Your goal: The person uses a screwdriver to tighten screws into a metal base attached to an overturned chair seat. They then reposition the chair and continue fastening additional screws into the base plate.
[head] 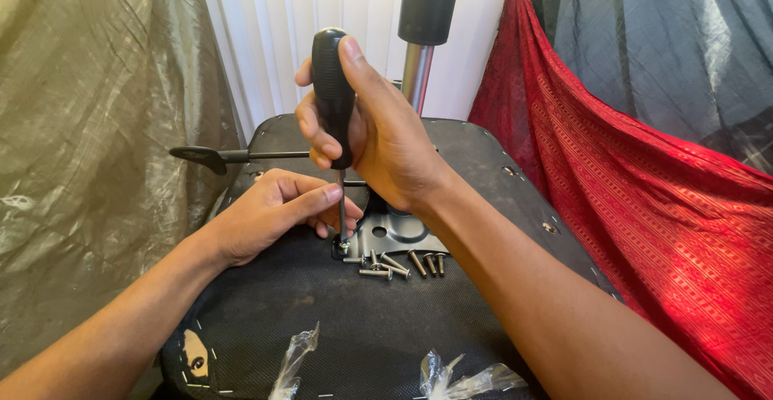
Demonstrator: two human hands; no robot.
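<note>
Where right hand (378, 138) fingers grip the screwdriver (332, 98), loose bolts (398, 265) beside; left hand (270, 211) steadying shaft.

You have a single view, from the camera worn on your head, looking forward and steeply down along both forearms onto the black underside of a chair seat (354, 319) that fills the middle of the frame. It sits close, within arm's reach of the seat, and faces a white curtain (274, 22) behind it. Olive cloth (88, 126) borders the left edge, red cloth (668, 207) the right.
</note>
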